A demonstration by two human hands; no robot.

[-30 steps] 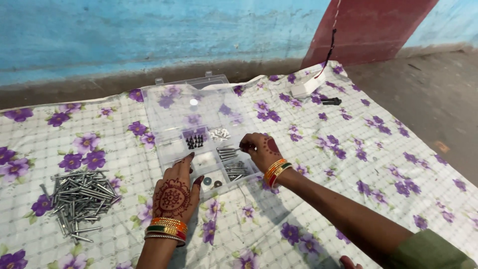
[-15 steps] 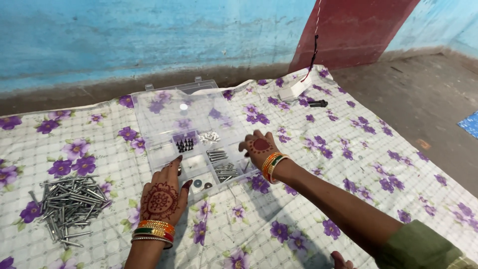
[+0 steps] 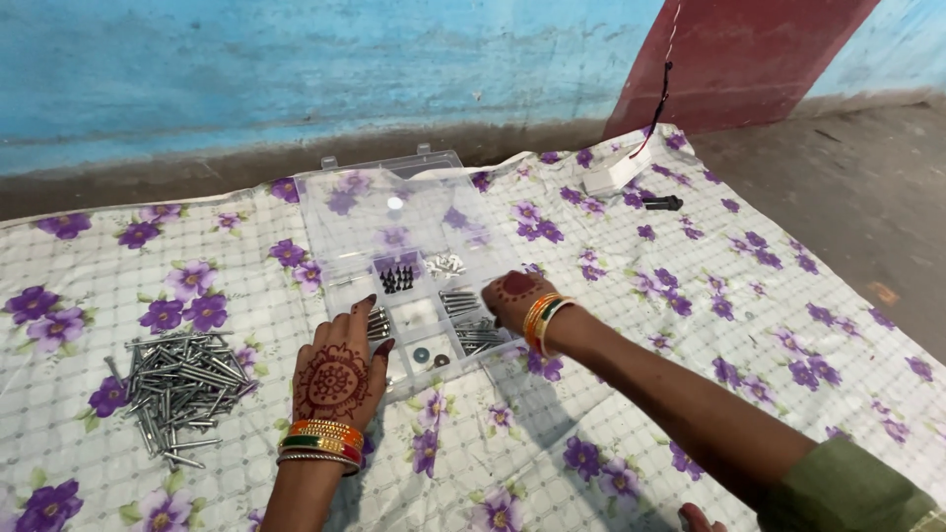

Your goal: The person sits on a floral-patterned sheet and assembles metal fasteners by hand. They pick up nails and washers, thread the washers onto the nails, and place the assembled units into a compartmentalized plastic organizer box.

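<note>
So the clear plastic organizer box [image 3: 434, 315] sits just above the middle of the frame on the flowered sheet [image 3: 690, 325], lid [image 3: 394, 212] flipped flat toward the top, which leaves every compartment open to reach into. I count one box, roughly six compartments showing, though the hands cover part of it.

The left hand [image 3: 337, 369] lies palm down, fingers spread and flat, on the box's lower left corner; looks like it's steadying the box. It grips nothing. The right hand [image 3: 512, 296] rests at the right edge with its fingers curled down into the compartment of long silver screws [image 3: 468, 320]. Can't tell whether it's pinching one.

Inside: a small cluster of black screws [image 3: 396, 279], a few shiny bits [image 3: 443, 263] beside them, and two dark washers [image 3: 431, 357] near the front.

Further out, one loose pile of long nails [image 3: 177, 389] at lower left, too many to count. Upper right: one white block [image 3: 613, 169] and one small black item [image 3: 662, 203].
</note>
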